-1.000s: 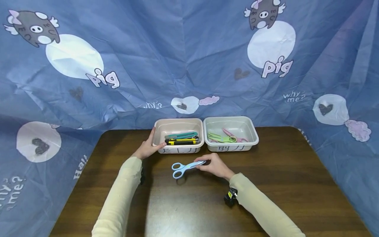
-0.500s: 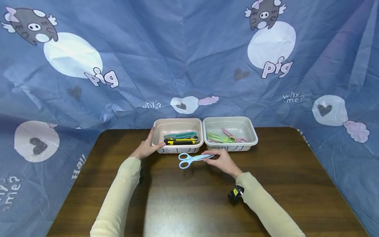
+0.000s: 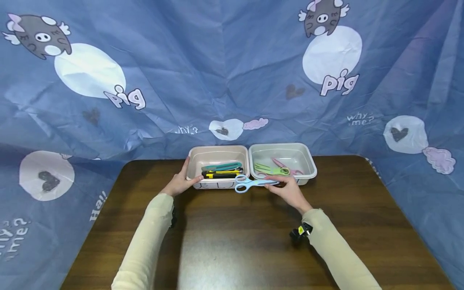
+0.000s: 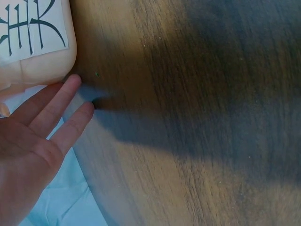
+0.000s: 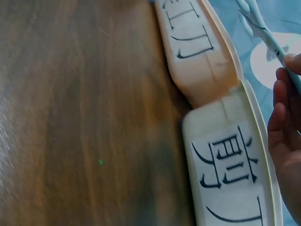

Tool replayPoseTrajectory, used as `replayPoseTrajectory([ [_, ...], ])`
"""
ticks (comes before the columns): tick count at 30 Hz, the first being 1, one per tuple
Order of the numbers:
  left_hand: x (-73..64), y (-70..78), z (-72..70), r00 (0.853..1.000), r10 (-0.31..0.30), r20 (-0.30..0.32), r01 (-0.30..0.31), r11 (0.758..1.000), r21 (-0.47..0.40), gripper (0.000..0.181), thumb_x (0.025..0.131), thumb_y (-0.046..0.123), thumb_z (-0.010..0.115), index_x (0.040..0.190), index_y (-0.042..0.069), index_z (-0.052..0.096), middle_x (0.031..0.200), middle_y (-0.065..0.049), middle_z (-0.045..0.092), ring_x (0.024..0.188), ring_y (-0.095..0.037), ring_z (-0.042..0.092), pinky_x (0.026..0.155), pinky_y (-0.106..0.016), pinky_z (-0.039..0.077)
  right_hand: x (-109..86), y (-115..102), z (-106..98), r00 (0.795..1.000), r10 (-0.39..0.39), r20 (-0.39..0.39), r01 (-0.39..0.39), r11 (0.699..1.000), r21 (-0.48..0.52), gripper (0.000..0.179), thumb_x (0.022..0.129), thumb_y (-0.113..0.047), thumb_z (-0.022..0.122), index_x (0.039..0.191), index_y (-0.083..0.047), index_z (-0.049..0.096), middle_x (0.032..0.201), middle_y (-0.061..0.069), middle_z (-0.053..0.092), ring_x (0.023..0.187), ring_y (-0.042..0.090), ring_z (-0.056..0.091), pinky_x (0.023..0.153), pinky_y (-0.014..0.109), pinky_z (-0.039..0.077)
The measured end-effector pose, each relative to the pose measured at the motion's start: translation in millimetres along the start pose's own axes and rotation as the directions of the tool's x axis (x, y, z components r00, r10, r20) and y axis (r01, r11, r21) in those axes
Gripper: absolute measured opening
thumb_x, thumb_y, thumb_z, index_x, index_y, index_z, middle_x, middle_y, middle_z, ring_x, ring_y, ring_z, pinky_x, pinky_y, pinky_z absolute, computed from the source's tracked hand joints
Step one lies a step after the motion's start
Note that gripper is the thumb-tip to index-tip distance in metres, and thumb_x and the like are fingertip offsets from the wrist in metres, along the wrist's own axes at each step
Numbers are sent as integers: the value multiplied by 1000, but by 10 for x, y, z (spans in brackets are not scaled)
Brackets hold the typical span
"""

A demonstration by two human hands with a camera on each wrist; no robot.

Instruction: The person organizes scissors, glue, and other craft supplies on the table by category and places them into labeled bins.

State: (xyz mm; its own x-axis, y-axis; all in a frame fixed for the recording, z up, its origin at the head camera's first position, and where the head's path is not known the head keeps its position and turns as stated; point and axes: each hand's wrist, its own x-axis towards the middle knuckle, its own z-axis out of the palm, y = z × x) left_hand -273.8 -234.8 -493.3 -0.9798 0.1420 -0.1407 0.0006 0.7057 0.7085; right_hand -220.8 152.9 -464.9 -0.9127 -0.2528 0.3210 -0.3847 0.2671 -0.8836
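In the head view, my right hand (image 3: 290,193) pinches light blue scissors (image 3: 250,183) by the blade end, the handle loops pointing left. They hang above the front rims where the two bins meet. In the right wrist view, the scissors (image 5: 263,30) extend up and away from the fingertips. My left hand (image 3: 179,181) rests on the front left corner of the beige bin (image 3: 217,149), thumb at the front rim; its fingers look straight in the left wrist view. That bin holds teal and yellow-black utility knives (image 3: 221,175). The grey-white bin (image 3: 308,161) holds green scissors (image 3: 272,169) and pink scissors (image 3: 286,166).
Both bins stand side by side at the back of the brown wooden table (image 3: 224,241). Paper labels with black characters are on their fronts, such as the grey-white bin's label (image 5: 228,165). Behind the table hangs a blue printed cloth (image 3: 181,80).
My right hand has carried the light blue scissors up and rightward, from above the table to the bins' front rims. The left hand stays at the beige bin's corner.
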Motion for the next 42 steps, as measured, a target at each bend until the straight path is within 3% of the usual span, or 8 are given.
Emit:
replayPoseTrajectory([
  [10,13,16,11,1000,-5,-3,5,1000,-21,101,89,46,65,156,18,-6,145,-39,25,129,-53,33,106,-58,27,71,52,-219,998,-49,-45,51,998,38,21,80,8,73,101,13,70,98,26,68,78,6,59,68,22,49],
  [16,-8,17,7,1000,-20,0,20,1000,-18,102,89,47,65,156,19,-7,145,-40,24,130,-55,30,106,-60,25,96,78,-337,998,16,-57,-13,998,60,25,82,7,72,105,16,67,104,30,66,73,6,59,63,17,48],
  [24,6,36,10,999,-31,8,31,999,-26,102,89,48,64,156,20,-8,147,-39,21,132,-57,22,106,-63,20,130,132,-502,994,67,-87,-67,998,2,29,84,5,70,110,16,65,107,30,64,71,8,56,61,16,45],
  [28,15,33,6,999,-34,12,34,999,-29,103,89,50,64,155,20,-9,148,-37,19,133,-58,18,106,-64,17,199,281,-574,992,64,-105,-68,997,-39,29,84,2,71,111,14,66,96,25,67,69,10,54,57,17,42],
  [33,6,39,7,1000,-24,6,24,1000,-19,101,89,48,64,156,19,-7,146,-39,22,132,-57,23,106,-62,21,310,594,-649,985,104,-139,-119,988,-101,33,84,-9,75,112,6,69,93,21,68,70,14,54,55,20,43],
  [37,-1,32,13,1000,8,-10,-8,1000,-2,99,90,43,64,156,16,-5,144,-40,27,128,-57,30,105,-61,25,380,626,-658,981,129,-146,-154,972,-175,33,84,-13,75,113,2,71,99,19,69,76,15,57,62,20,45],
  [42,14,11,23,999,33,-27,-33,999,7,99,90,42,65,156,14,-3,142,-40,29,125,-57,34,103,-60,29,475,621,-639,978,169,-119,-186,971,-153,30,85,-8,72,112,3,70,94,19,69,73,20,63,60,22,50],
])
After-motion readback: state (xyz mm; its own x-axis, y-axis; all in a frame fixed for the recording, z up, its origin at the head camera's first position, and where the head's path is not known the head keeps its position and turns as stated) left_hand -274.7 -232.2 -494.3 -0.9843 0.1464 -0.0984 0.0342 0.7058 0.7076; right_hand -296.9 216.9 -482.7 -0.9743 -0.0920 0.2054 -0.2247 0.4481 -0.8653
